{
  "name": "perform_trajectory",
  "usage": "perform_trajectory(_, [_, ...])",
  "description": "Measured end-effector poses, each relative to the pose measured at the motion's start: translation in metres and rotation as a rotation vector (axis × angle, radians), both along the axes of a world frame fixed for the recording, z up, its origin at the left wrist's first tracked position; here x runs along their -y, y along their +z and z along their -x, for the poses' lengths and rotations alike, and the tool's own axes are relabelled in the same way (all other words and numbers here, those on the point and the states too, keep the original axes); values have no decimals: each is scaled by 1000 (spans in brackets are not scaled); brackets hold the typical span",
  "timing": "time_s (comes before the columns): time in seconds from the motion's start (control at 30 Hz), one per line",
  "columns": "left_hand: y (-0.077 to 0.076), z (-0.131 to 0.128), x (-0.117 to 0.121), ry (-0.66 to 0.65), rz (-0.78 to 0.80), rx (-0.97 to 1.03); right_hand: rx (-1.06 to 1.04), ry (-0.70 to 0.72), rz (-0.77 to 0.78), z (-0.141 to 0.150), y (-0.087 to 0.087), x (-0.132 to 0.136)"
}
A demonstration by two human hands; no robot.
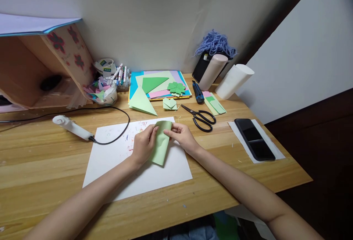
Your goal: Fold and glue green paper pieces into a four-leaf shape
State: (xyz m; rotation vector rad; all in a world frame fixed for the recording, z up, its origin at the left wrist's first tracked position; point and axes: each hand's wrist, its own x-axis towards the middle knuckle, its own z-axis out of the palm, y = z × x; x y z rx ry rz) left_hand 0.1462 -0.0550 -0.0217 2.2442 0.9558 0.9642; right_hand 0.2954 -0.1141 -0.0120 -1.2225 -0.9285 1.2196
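Observation:
A light green folded paper (160, 148) is held above a white sheet (110, 163) marked with small smears of colour. My left hand (143, 144) grips its left edge, with the fingers curled and the thumb near the top. At the upper right edge my right hand (182, 136) pinches the paper between thumb and fingers. Just beyond the hands lie a folded pale green heart (170, 104) and a pale green paper triangle (142, 102). Black-handled scissors (199, 117) rest to the right of them.
Stacked coloured paper (132, 82) lies at the back with a green paper clover (176, 88) on it. A white glue gun (72, 127) with a cord is at left. A cutter knife (198, 92), a white paper roll (234, 81) and a phone (255, 139) are at right.

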Motion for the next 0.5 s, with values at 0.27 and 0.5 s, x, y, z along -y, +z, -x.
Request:
perform_trajectory(0.27, [4,-1,0,-73,44,41,-67,-6,-51,1,3,1])
perform_trajectory(0.5, [3,-3,0,-82,100,42,72,-70,-40,-3,1,-1])
